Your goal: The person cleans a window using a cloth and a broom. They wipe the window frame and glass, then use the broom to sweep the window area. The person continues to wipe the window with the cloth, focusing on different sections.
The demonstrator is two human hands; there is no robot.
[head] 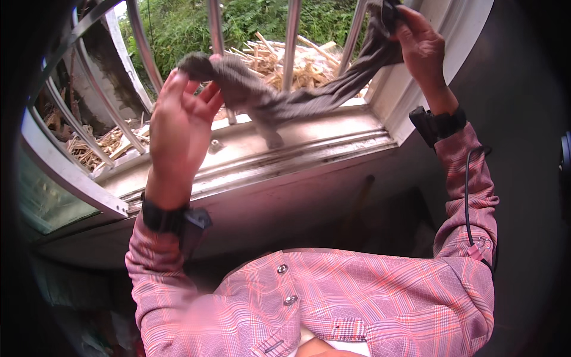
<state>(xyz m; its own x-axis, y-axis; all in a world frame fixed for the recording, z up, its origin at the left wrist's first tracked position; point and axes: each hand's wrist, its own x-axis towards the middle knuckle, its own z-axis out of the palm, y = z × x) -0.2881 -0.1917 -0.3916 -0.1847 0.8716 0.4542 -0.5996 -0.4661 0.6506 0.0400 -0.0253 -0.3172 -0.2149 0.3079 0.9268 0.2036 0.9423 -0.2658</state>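
Observation:
A dark grey-brown cloth [303, 105], perhaps a garment, hangs in a sagging line between my two hands in front of the window bars. My left hand [180, 116] is raised at the left and grips one bunched end, its fingers partly behind the fabric. Higher up, by the right side of the window frame, my right hand [421, 49] pinches the other end, where a darker part shows. The cloth's middle is creased and blurred, and a short piece dangles over the sill.
Metal bars [292, 44] cross the window opening. Below them runs a stained sill with a sliding track [294, 156]. A glass pane [53, 196] stands at the left. Outside lie a heap of split sticks [299, 67] and green plants [178, 22]. A cable [467, 196] runs along my right sleeve.

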